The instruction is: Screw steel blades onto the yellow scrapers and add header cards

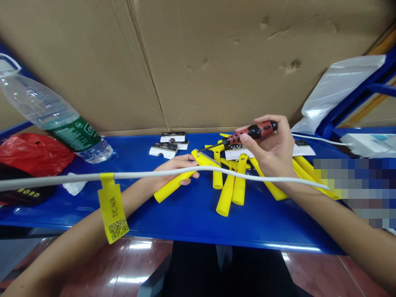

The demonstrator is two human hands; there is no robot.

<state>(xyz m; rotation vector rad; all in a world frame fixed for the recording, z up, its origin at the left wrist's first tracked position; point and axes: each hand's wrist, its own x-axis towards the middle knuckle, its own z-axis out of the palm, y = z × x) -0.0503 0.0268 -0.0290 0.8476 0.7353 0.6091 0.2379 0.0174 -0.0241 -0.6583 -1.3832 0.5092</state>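
Our left hand (173,169) is closed around a yellow tool (181,178) on the blue counter (185,214); our right hand (272,144) grips the screwdriver (247,134), whose tip could slip toward the fingers

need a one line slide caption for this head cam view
Left hand grips a yellow handle on a blue shelf while the right hand brings a red-and-black screwdriver to it.

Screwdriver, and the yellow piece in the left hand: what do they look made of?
Screwdriver: red and black handle, likely plastic or rubber with a soft sheen; thin dark shaft, probably metal. The right hand grips it. Yellow handle in the left hand: looks like smooth moulded plastic, evenly coloured, with a greyish blade-like strip that may be metal.
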